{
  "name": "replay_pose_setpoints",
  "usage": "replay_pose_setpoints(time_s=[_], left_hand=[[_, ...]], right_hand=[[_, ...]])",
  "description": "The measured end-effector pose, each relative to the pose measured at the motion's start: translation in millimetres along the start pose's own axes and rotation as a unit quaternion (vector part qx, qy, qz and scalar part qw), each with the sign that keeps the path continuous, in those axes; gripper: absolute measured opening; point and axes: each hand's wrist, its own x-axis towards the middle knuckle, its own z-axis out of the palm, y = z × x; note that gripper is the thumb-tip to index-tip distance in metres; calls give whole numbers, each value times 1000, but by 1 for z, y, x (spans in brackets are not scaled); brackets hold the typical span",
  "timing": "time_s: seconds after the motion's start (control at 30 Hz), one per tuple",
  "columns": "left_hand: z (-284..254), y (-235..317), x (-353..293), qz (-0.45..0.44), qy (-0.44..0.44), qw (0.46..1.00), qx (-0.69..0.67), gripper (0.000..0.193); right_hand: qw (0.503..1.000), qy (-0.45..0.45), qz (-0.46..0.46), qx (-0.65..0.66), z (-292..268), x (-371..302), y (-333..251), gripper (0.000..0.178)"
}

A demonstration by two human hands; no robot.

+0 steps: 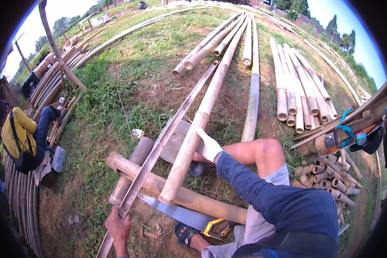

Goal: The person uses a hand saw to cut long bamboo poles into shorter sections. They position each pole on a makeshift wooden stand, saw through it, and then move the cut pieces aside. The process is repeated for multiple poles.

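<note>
Seated person in yellow top (19,129) at far left, beside a long stack of bamboo poles (51,81). Row of cut bamboo poles (299,92) lies on grass (116,77) at right. Pile of short bamboo offcuts (331,182) below it. Trees (342,38) along the far right edge.

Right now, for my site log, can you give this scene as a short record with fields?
Left hand: grips the near end of a split bamboo strip
Right hand: not in view
Gloved hand: a blue-sleeved co-worker's, on a round bamboo pole
Support: strip and pole lie across a cross pole
Handsaw: on the ground, untouched
</note>
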Motion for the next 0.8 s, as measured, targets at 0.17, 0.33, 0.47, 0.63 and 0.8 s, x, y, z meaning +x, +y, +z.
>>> replay_pose_setpoints(time_s=[0.17,0.33,0.47,0.63,0.8], left_hand=[[-39,-83,-105,-11,49,997,52,33],[-59,-123,-253,-197,57,978,-40,33],[-62,-85,-260,-221,99,966,-87,38],[-100,-15,-216,-177,213,957,-87,44],[-139,-11,-225,-292,180,917,-203,48]], right_hand=[[991,-27,-97,91,-1,91,-62,47],[992,-20,-105,67,43,83,-43,42],[991,-14,-98,94,27,58,-28,36],[998,17,-30,50,122,-53,92,53],[951,-205,185,-138,189,-203,217,89]])
